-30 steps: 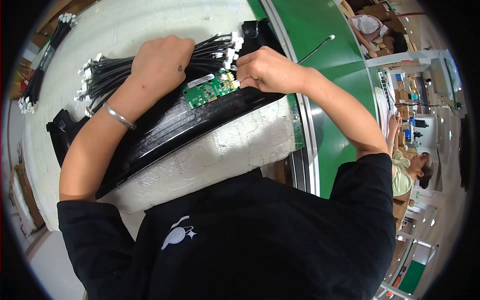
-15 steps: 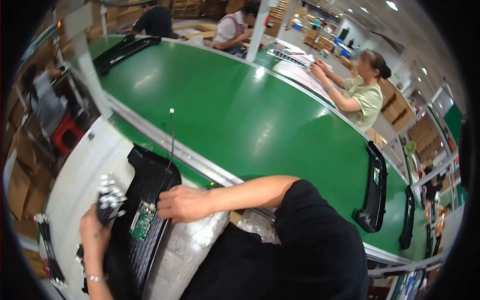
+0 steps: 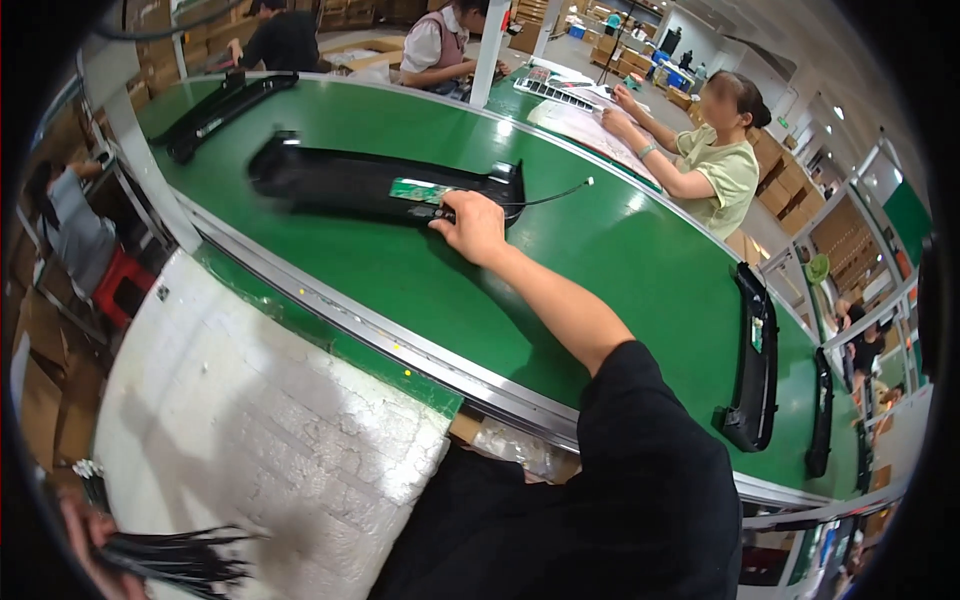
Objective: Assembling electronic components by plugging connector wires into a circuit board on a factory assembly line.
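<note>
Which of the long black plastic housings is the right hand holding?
The long black plastic housing with a thin black white-tipped cable sticking out at right. The right hand grips its near edge; the other housings lie apart from it.

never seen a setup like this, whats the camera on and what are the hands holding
No machine here: these are a person's bare hands, seen in every picture by a wide camera on their head, so straight edges bend. The right hand grips a black part with a green board; a thin cable sticks out at its right. The part is on or just above the green table, where other black parts lie. The left hand holds black wires reaching over the white pad.
</note>
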`<action>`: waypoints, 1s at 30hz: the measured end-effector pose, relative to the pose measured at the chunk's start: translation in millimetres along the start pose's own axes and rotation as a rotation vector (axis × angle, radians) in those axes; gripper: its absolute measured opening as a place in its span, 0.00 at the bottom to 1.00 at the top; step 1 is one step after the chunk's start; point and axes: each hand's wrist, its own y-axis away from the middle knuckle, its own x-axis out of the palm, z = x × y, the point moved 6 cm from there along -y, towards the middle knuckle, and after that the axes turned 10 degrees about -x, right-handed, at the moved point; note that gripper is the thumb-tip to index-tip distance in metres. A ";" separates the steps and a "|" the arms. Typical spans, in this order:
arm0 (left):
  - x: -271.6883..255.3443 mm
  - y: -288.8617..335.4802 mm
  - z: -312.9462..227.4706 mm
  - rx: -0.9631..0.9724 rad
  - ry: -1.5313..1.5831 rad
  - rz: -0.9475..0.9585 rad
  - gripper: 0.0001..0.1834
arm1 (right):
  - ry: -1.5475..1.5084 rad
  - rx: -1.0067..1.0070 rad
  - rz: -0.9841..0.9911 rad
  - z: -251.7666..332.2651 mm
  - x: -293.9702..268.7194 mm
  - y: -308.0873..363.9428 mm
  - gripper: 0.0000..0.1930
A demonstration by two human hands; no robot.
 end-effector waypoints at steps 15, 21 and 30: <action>29.3 -30.3 241.1 -0.790 0.639 -0.203 0.11 | -1.128 -0.369 0.728 378.7 126.3 -10.4 0.21; 8.7 -19.7 243.6 -0.791 0.680 -0.107 0.12 | -1.481 0.053 0.668 402.3 161.1 7.4 0.20; 26.6 -18.4 217.8 -0.754 0.601 -0.282 0.10 | -1.971 0.433 0.924 390.5 158.2 16.8 0.17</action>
